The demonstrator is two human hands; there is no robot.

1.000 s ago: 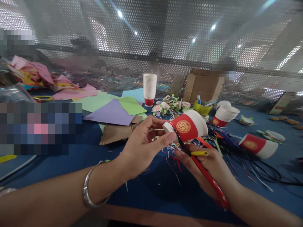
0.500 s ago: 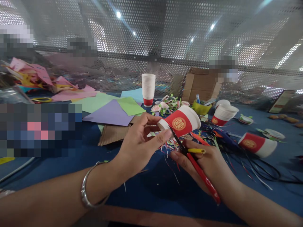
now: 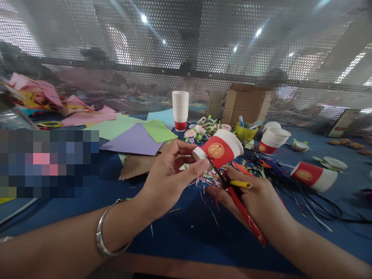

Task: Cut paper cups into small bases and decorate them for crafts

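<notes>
My left hand (image 3: 170,176) grips the base end of a white and red paper cup (image 3: 231,143), thumb below and fingers behind. The cup is tipped on its side in the air, its wide rim pointing right, with a gold emblem on the red band. In my right hand (image 3: 258,197) is a pair of scissors (image 3: 245,217) with a red handle and a yellow piece by the grip. Their dark blades reach the cup between its base and red band. How far the blades are apart I cannot tell.
Paper scraps (image 3: 207,176) litter the blue table below the cup. Behind stand a tall cup stack (image 3: 180,110) and a shorter stack (image 3: 273,139). Another cup (image 3: 314,176) lies at right near black cables (image 3: 322,211). Coloured sheets (image 3: 132,139) and cardboard (image 3: 135,166) lie left.
The scissors' red handle has moved slightly towards the yellow piece. My left hand keeps its hold on the cup, and the whole view has shifted a little.
</notes>
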